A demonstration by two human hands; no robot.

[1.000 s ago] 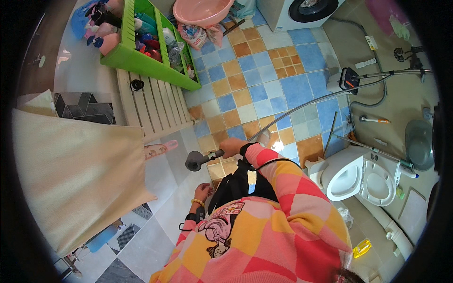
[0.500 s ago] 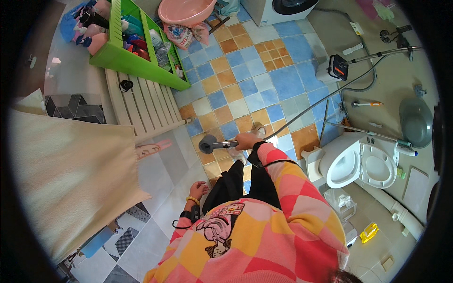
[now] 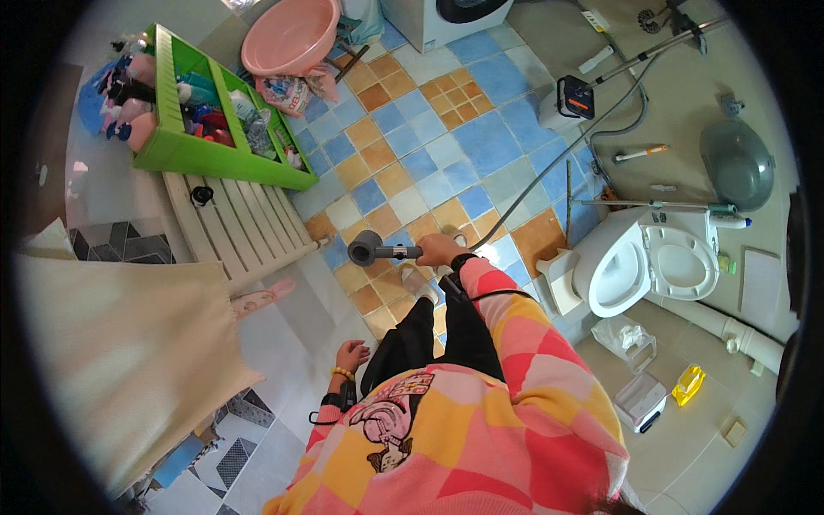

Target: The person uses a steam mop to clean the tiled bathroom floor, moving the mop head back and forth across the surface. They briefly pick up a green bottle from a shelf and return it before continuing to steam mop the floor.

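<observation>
My right hand point(image 3: 441, 250) is wrapped round the handle of a grey hair dryer point(image 3: 365, 248), held out in front of my legs above the tiled floor. Its round head points to the left, and a thick grey cord point(image 3: 549, 182) runs from behind my hand up to the far right. Beside my left thigh hangs my left hand point(image 3: 351, 355), with loosely bent fingers and nothing in it. A beaded bracelet and a black band are on that wrist.
A white toilet point(image 3: 614, 275) with its lid up stands at the right. To the left are a slatted bench point(image 3: 245, 225), a green shelf unit point(image 3: 227, 163) full of bottles, and a hanging beige cloth point(image 3: 129, 343). A pink basin point(image 3: 290, 36) and washing machine point(image 3: 412, 21) stand at the back.
The view has shifted, so the room's things sit further left and slightly higher. My right hand keeps the hair dryer, whose head is turned slightly. My left hand still hangs by my thigh.
</observation>
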